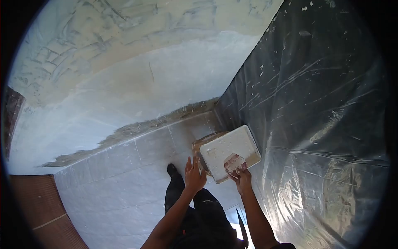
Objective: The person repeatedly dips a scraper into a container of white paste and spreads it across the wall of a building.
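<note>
left hand: point(195, 176) spread wide, fingers pointing up and away from the person, near the left edge of the tub; whether a fingertip touches that edge, i cannot tell.
right hand: point(242, 180) closed around the near end of a paste-smeared tool point(234, 162), at the near right part of the tub; the exact grip is partly hidden.
paste-smeared tool: reddish and whitish, held over the inside of the tub; its type is too small and coated to make out.
tub: point(228, 146) rectangular, pale, set at a slant in front of the person, between the floor corner and the hands, with whitish paste over much of its inside.
brown rounded object: point(196, 147) partly hidden by the tub, showing along its left side; whether it bears the tub, i cannot tell.
wall: point(166, 79) yellowish with grey streaks higher up, smoother and whiter lower down, with a rough brownish-grey strip at its foot.
floor: point(120, 178) large grey tiles with thin joints.
plastic sheeting: point(315, 108) dark, creased and shiny, to the right of the tub, marked with pale splashes.
lower left: a reddish-brown ribbed surface point(41, 207) crossed by a pale line.
legs: point(174, 191) in black, with one dark shoe point(171, 169) on the tiles.
</note>
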{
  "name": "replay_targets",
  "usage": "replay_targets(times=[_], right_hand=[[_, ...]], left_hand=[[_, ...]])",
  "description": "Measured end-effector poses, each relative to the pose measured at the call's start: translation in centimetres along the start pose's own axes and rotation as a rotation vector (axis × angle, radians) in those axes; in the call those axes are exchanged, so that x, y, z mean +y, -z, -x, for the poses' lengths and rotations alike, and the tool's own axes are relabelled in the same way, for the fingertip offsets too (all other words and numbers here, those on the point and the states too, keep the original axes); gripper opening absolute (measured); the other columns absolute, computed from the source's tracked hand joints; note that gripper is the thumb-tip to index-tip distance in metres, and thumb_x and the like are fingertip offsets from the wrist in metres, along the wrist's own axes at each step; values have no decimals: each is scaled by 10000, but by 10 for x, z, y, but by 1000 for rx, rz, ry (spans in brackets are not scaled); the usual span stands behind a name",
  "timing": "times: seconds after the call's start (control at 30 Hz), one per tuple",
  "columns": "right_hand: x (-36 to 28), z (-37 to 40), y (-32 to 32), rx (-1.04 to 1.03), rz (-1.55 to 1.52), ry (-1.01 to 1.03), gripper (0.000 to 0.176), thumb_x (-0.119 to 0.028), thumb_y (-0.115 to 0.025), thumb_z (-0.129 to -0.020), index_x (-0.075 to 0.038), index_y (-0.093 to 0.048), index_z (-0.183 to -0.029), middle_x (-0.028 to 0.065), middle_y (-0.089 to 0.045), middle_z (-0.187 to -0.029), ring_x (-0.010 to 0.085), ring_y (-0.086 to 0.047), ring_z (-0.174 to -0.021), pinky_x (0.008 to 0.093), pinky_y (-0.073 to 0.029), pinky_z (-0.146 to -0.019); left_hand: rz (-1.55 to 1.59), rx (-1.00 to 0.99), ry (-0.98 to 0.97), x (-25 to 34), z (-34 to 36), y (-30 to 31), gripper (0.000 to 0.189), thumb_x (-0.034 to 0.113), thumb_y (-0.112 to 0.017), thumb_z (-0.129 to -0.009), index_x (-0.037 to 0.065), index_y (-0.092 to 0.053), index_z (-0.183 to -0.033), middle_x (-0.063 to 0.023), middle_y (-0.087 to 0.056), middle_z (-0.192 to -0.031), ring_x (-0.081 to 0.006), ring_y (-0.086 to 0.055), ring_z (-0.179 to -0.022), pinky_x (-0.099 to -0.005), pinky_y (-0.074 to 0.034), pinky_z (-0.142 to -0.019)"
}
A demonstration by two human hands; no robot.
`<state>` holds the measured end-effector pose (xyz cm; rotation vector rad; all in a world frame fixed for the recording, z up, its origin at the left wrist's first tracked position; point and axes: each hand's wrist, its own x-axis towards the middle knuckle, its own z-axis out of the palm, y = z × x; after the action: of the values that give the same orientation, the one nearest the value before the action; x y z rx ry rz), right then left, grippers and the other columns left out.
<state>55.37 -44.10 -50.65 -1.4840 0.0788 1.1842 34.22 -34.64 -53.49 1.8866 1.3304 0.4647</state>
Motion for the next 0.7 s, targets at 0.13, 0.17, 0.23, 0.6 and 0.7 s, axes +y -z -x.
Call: replay_targets(times=[0.13,0.17,0.23,0.6,0.7], right_hand=[[39,-14,45,17,116,-13,374,-65,-573,-977,-12,-557,-1347,137,-682,-1197,259,-733,-973,443,-628,-810],[53,-28,62,42,115,-49,374,-65,-573,-977,-12,-557,-1347,137,-682,-1197,259,-733,-973,443,-628,-810],[80,-50,99,7,943,106,401,-38,-591,-942,-61,-614,-1342,142,-661,-1251,295,-726,-1037,446,-618,-822],[186,-51,154,11,1719,803,350,-227,-675,-939,-203,-677,-1288,5,-637,-1359,290,-439,-1453,599,-176,-1206],[208,-31,174,2,1753,779,381,-126,-672,-894,-193,-685,-1269,12,-643,-1350,294,-433,-1460,607,-153,-1213]], left_hand=[[-121,-174,19,-33,1,-52,679,140,-616,-884,-24,-359,-1491,-244,-308,-1629,-519,-230,-1504,-582,-246,-1218],[-124,-212,41,-42,-1,-66,679,140,-616,-884,-24,-359,-1491,-244,-308,-1629,-519,-230,-1504,-582,-246,-1218],[-170,-284,-52,-59,3,-94,760,136,-617,-863,-18,-296,-1535,-248,-244,-1654,-507,-175,-1527,-574,-196,-1243],[-277,-372,-216,-106,24,-161,950,155,-636,-820,-66,-129,-1593,-283,-125,-1675,-527,-54,-1543,-599,-76,-1260],[-269,-356,-224,-114,27,-162,954,152,-624,-825,-71,-105,-1593,-307,-120,-1667,-549,-39,-1536,-618,-79,-1251]])
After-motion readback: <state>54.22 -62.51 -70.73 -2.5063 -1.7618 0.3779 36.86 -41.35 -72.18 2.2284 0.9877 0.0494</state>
